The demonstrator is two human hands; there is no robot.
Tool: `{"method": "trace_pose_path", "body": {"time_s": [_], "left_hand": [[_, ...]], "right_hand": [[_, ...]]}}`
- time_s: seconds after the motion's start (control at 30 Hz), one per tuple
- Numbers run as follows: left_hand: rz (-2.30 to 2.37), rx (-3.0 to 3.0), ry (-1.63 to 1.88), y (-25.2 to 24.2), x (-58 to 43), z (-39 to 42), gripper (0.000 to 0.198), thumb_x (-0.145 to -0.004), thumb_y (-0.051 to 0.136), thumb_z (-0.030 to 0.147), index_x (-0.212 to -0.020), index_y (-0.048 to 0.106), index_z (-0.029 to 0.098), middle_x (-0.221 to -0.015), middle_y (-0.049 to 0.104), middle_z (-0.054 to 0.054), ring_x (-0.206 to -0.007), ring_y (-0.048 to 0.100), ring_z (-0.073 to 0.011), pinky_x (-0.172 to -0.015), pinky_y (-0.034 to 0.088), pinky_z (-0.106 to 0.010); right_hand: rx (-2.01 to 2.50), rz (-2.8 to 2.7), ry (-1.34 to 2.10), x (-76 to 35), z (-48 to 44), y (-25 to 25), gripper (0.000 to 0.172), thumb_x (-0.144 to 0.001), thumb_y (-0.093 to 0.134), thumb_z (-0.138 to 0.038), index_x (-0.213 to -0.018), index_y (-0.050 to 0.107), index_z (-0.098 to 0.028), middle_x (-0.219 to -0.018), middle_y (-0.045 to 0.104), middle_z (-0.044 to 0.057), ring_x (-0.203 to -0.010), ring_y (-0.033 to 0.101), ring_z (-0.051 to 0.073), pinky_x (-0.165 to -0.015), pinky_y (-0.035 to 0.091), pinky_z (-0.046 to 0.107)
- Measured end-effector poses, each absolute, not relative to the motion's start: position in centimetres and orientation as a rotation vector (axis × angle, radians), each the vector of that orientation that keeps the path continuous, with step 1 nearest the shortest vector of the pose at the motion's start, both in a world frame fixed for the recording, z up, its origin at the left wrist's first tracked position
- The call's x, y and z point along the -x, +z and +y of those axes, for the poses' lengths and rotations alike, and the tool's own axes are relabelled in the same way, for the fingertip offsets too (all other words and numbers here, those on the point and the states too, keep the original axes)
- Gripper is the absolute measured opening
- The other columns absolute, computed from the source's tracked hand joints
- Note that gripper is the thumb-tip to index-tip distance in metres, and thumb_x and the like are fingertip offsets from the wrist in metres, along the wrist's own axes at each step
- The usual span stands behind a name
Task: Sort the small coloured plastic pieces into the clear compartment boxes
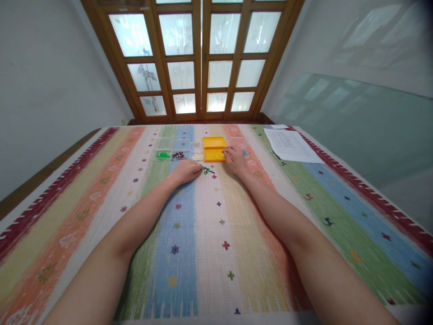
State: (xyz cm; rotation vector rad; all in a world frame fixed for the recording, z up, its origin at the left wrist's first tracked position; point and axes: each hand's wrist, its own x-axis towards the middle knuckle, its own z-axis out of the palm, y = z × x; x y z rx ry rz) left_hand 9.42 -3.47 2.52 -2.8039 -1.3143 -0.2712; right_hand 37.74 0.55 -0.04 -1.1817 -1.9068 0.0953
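Observation:
My left hand [186, 171] lies on the striped cloth with its fingers curled and pinched on a small build of green and dark pieces [207, 170]. My right hand [236, 160] reaches to the front edge of an orange tray [214, 143], fingertips closed on a tiny piece I cannot make out. A clear box with compartments [176, 150] stands left of the tray, holding green pieces [163, 155], dark red pieces [177, 155] and pale pieces [196, 156].
A striped, patterned cloth [209, 225] covers the table. A printed sheet of paper [291, 145] lies at the far right. Wooden doors with frosted glass panes [201, 58] stand behind the table. A glass panel leans along the right wall.

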Motion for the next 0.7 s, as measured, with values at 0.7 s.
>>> {"method": "trace_pose_path", "body": {"time_s": [0.7], "left_hand": [[-1.462,2.685,-0.451,2.4,-9.3,-3.5,0.03,-0.103,0.05,0.033,-0.114,0.077,0.024,-0.105,0.079,-0.009,-0.096,0.072,-0.0238,-0.082,0.047,-0.032]], "right_hand": [[1.033,-2.087,0.018,-35.5,-1.0,0.4,0.028,-0.104,0.051,-0.028,-0.107,0.077,-0.021,-0.115,0.071,0.012,-0.109,0.062,0.028,-0.099,0.049,0.044]]}}
